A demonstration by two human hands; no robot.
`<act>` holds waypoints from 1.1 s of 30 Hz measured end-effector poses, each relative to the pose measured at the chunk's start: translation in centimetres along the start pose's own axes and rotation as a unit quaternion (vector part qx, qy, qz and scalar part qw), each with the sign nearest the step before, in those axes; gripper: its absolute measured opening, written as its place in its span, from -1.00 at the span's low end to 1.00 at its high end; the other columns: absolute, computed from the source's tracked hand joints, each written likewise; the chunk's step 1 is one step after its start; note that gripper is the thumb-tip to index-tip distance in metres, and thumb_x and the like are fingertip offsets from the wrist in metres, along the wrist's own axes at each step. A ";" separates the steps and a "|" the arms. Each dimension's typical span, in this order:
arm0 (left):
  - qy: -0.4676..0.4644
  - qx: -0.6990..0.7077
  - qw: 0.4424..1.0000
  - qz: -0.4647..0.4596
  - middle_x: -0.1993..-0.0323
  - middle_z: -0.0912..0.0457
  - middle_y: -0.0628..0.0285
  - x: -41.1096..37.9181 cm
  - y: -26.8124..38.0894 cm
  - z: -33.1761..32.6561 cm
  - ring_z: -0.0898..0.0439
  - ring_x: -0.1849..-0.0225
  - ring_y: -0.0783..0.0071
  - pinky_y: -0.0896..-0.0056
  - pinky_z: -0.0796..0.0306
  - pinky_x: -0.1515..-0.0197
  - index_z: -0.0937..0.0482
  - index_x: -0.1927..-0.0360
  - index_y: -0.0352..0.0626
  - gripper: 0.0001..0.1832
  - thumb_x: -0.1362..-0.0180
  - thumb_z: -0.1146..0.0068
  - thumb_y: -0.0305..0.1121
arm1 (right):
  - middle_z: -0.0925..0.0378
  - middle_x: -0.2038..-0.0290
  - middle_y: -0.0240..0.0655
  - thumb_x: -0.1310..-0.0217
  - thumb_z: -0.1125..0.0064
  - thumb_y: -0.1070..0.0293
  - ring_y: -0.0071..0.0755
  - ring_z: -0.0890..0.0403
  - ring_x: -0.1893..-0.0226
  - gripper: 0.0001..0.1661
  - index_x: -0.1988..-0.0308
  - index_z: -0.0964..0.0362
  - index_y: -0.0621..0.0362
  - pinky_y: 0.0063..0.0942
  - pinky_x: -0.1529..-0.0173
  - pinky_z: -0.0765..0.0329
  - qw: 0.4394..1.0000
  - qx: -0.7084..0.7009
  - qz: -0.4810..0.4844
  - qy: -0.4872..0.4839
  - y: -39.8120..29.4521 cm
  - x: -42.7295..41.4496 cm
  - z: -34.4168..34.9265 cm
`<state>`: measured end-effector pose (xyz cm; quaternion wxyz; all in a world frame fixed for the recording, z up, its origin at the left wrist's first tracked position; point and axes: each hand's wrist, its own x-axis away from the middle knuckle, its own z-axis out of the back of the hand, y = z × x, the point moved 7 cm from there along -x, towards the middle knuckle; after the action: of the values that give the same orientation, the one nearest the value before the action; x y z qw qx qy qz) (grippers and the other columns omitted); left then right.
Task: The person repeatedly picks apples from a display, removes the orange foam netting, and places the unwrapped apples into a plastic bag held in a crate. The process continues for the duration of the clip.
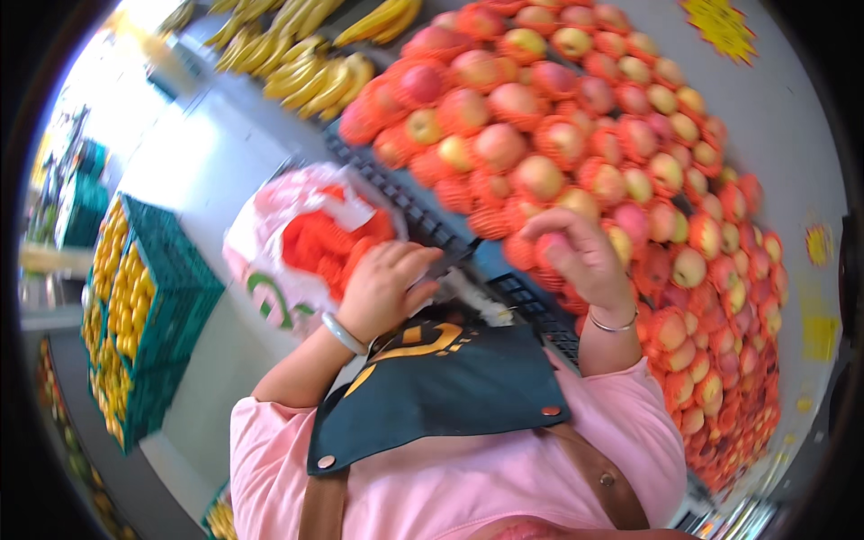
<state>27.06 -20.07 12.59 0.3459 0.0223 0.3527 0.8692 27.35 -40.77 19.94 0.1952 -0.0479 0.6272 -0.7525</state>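
My left hand (pixel 388 287), with a pale bangle at the wrist, is over the right edge of a pink-and-white plastic bag (pixel 256 223). Bunched red foam netting (pixel 324 246) fills the bag's mouth, against the fingers. Whether they grip any of it is hidden. My right hand (pixel 584 260), a thin metal bangle on its wrist, hovers at the near edge of a large heap of apples (pixel 499 145). Its index finger is bent and the thumb stands apart from it, with no held thing visible between them. Many apples wear red foam nets.
Black plastic crate edges (pixel 398 202) border the apples. Banana bunches (pixel 317 77) lie beyond. Green crates (pixel 175 283) of yellow fruit (pixel 128 304) stand at left. A dark apron (pixel 439 385) covers my front. Yellow signs (pixel 722 27) bearing writing are at the right on a grey surface.
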 end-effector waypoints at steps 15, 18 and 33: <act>0.392 -0.018 0.868 0.303 0.28 -0.60 0.10 16.8 -17.2 14.1 -0.55 0.17 0.16 0.39 -0.39 0.13 -0.52 0.34 -0.23 -0.79 0.13 -0.07 -0.62 | -0.44 0.02 -0.07 -0.01 0.07 0.31 -0.05 -0.48 0.05 -0.53 0.01 -0.40 0.11 -0.19 0.00 -0.41 0.665 0.408 -0.034 -0.624 30.1 -3.4 -30.9; 0.418 -0.086 0.858 0.286 0.22 -0.60 0.14 17.1 -16.5 16.5 -0.54 0.12 0.15 0.35 -0.38 0.08 -0.53 0.35 -0.23 -0.82 0.10 -0.08 -0.60 | -0.31 -0.09 0.03 0.01 -0.03 0.18 0.05 -0.43 0.02 -0.38 -0.09 -0.27 0.14 -0.15 -0.02 -0.38 0.726 0.454 0.025 -0.516 37.5 -5.2 -32.0; 0.588 0.119 0.750 0.277 -0.32 -0.07 0.08 30.7 -13.1 14.3 -0.14 -0.28 0.14 0.18 -0.15 -0.25 -0.43 0.08 -0.20 -0.71 -0.10 -0.01 -0.39 | -0.15 -0.12 0.16 0.36 -0.39 -0.17 0.14 -0.28 -0.08 0.23 -0.16 0.03 0.35 -0.19 -0.15 -0.25 0.941 0.166 -0.281 0.087 46.1 -11.8 -32.5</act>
<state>15.47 14.17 8.81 -0.1916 -0.3559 0.5650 0.7193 38.67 -12.85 -29.20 -0.0745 -0.1239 0.4692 -0.8712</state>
